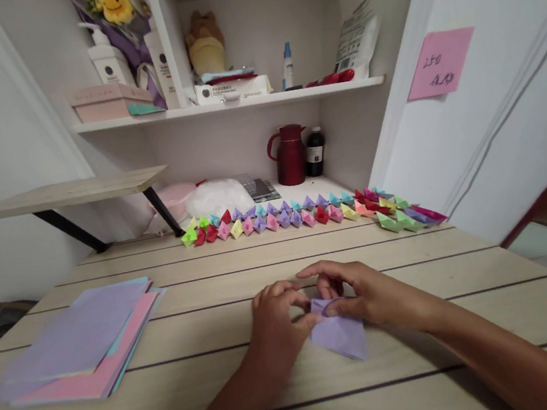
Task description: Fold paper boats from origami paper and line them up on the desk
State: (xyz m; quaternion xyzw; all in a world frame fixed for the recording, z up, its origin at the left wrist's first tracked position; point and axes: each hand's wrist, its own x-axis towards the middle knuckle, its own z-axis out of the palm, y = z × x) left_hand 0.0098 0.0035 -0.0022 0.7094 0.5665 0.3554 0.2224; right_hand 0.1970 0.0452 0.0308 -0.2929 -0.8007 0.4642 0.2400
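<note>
A partly folded piece of lilac paper [338,334] lies on the wooden table [298,390] in front of me. My left hand [276,325] pinches its upper left corner with curled fingers. My right hand [360,291] grips the top edge from the right, thumb and fingers closed on the fold. Both hands meet over the paper's upper end.
A stack of lilac, pink and light blue paper sheets [83,344] lies at the left. Two rows of small folded paper boats [300,217] in many colours run along the back of the table. Behind them stand a dark red jug [290,155] and a dark bottle [315,152]. A small wooden shelf [60,193] juts out at the left.
</note>
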